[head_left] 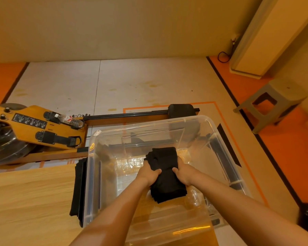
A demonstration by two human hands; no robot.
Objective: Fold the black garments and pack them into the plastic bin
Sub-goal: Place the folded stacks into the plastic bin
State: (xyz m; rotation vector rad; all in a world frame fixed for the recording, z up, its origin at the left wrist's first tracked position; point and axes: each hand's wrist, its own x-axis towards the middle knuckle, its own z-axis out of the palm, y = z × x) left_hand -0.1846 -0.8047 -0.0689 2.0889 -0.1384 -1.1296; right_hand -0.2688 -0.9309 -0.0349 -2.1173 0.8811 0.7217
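Head view: left hand [148, 173] and right hand [183, 172] are gripping a folded black garment [164, 173] from both sides, inside the clear plastic bin [226, 148]. More black garments [78, 189] are lying at the bin's 9 o'clock on the wooden surface [28, 201].

Head-worn wide view, looking down, close over plastic bin [126, 181]

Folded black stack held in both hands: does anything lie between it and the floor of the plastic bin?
Nothing visible does. The left hand and the right hand grip the folded black stack inside the plastic bin, and the clear floor around it looks bare. Other black garments lie outside, against its left wall.
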